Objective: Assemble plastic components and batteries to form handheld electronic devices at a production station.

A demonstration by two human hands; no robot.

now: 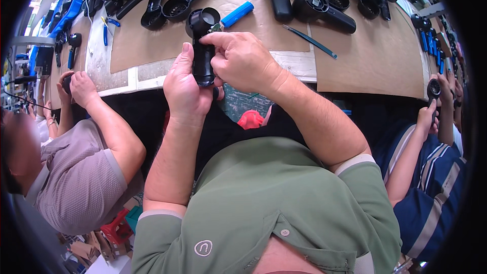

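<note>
My left hand (186, 83) is closed round a black handheld fan housing (204, 63), held upright over the table's near edge. The housing's handle looks hollow, and its round head (203, 20) points away from me. My right hand (243, 61) presses its index finger on the housing just below the head. Its other fingers curl against the handle's right side, partly hidden. Beside the head are a small green circuit board (217, 27) and a blue cylindrical battery (237, 14). Whether these are joined to the housing I cannot tell.
Several black fan housings (324, 10) lie along the far side of the cardboard-covered table (370, 66). Tweezers (310, 42) rest at the right, blue-handled pliers (105, 31) at the left. Co-workers sit close on both sides, the right one holding a fan (433, 89).
</note>
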